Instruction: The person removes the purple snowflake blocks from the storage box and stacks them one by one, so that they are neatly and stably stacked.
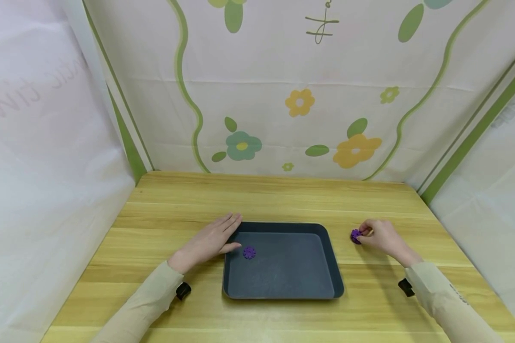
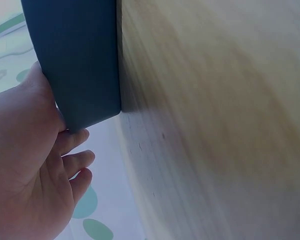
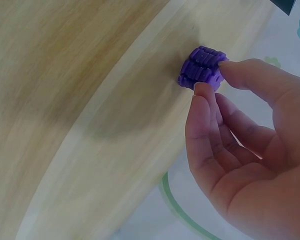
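A dark grey tray (image 1: 283, 227) lies in the middle of the wooden table, with one purple toothed disc (image 1: 249, 252) on its floor near the left side. My left hand (image 1: 212, 240) lies flat with straight fingers against the tray's far left corner, the thumb at the rim. In the left wrist view the tray's corner (image 2: 80, 60) sits against that palm (image 2: 30, 165). To the right of the tray, my right hand (image 1: 377, 235) pinches a small stack of purple discs (image 1: 355, 236) that rests on the table. The right wrist view shows thumb and forefinger on the stack (image 3: 202, 67).
The wooden table (image 1: 283, 195) is walled in by a flowered cloth at the back and white sheets on both sides. Black wrist straps (image 1: 182, 290) sit at both cuffs. Bare wood lies behind and in front of the tray.
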A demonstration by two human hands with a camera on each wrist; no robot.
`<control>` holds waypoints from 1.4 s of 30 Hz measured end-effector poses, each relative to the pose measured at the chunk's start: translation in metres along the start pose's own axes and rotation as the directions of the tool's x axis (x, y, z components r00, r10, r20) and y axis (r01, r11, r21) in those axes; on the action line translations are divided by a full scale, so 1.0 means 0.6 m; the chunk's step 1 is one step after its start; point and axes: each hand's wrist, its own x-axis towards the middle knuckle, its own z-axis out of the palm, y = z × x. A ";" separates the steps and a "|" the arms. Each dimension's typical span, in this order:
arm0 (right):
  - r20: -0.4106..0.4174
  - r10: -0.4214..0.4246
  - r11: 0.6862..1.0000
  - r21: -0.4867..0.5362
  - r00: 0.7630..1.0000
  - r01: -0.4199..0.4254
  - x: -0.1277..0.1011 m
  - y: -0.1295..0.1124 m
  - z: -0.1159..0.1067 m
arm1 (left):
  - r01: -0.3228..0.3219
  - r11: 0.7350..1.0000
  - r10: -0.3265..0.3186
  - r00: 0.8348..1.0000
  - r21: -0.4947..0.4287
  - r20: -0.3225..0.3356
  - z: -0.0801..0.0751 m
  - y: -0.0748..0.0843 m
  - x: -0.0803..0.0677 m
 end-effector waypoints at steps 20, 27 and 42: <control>0.018 -0.009 1.000 0.004 1.000 0.009 -0.004 -0.002 0.000 | 0.004 1.000 -0.004 1.000 -0.002 -0.028 0.003 -0.001 -0.001; 0.028 -0.005 1.000 0.001 1.000 0.005 -0.003 -0.002 0.000 | 0.006 1.000 -0.006 1.000 -0.005 -0.018 0.000 0.001 -0.001; 0.011 -0.003 1.000 0.016 1.000 0.003 -0.008 -0.008 -0.007 | 0.008 1.000 -0.008 1.000 0.002 -0.006 0.000 0.001 -0.001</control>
